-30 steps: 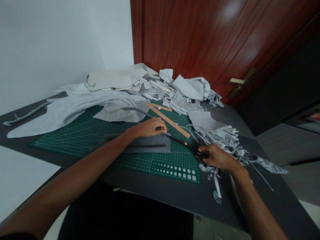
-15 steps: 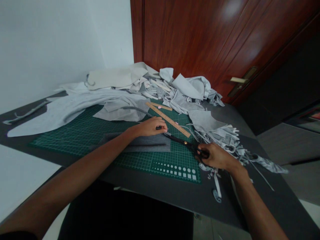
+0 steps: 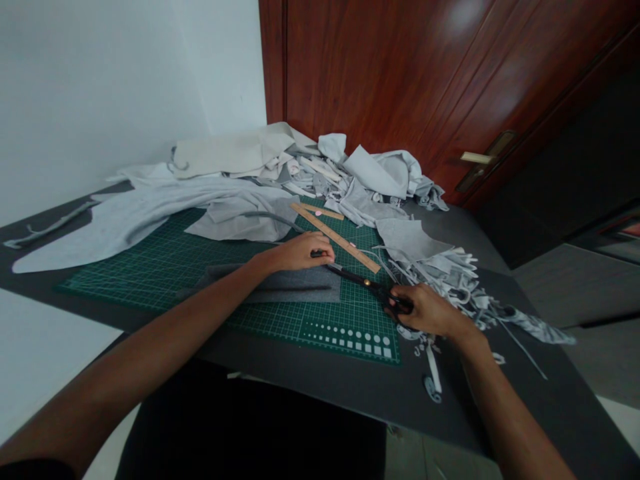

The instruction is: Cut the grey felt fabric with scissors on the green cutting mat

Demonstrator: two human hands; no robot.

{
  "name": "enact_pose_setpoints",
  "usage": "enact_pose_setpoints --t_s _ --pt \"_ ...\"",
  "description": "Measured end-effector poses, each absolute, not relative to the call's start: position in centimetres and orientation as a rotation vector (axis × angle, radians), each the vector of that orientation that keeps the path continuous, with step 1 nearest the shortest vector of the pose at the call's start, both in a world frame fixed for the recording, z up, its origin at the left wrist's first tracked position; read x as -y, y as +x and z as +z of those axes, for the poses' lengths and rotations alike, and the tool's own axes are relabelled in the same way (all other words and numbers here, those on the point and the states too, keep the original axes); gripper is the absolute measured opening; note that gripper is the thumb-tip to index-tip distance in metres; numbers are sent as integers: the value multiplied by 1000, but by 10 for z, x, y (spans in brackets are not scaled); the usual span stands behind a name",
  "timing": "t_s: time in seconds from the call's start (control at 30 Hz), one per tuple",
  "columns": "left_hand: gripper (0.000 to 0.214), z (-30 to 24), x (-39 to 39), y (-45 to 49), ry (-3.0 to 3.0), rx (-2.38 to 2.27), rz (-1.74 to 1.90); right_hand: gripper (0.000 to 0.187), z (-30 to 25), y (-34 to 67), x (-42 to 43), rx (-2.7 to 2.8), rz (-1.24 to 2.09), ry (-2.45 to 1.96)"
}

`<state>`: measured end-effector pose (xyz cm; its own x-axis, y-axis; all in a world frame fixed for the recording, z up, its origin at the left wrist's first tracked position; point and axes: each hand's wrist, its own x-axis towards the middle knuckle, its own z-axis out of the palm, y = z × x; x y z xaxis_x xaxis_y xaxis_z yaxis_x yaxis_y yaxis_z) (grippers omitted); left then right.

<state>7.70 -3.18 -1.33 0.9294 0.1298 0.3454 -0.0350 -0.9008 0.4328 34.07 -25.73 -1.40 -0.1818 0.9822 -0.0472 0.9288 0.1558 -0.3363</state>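
My right hand (image 3: 425, 308) is wrapped round the handles of black scissors (image 3: 367, 283), whose blades point left over the mat. At the blade tips my left hand (image 3: 303, 251) is closed in a pinch. A narrow grey fabric strip (image 3: 273, 216) curves into that hand from behind, and a small dark end shows between the fingers. Beneath the left hand and forearm lies a folded dark grey cloth (image 3: 295, 285), partly hidden by them. Under these things is a green cutting mat (image 3: 280, 327) with a white grid.
Two wooden rulers, a long one (image 3: 345, 243) and a short one (image 3: 327, 213), lie beyond my left hand. Pale cloth (image 3: 150, 207) and fabric scraps (image 3: 360, 203) line the back of the black table (image 3: 320, 380). More offcuts (image 3: 445, 273) crowd the right side. A wooden door (image 3: 370, 73) stands behind.
My right hand and the scissors have shifted slightly to the left. The left hand keeps its pinch in nearly the same spot.
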Motion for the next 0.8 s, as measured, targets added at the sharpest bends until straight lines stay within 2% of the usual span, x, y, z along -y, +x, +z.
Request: enact_pose_setpoints --t_s 0.2,0.43,0.57,0.8 --pt "19 -16 30 78 2605 -107 550 13 -16 338 257 2211 408 -1903" --pt "20 -13 23 71 2523 -136 399 5 -16 337 256 2212 456 -1844" --pt "34 -10 19 65 2505 -120 338 8 -16 337 257 2194 469 -1850" --pt "20 -13 11 63 2444 -230 366 15 -17 341 256 2180 489 -1862"
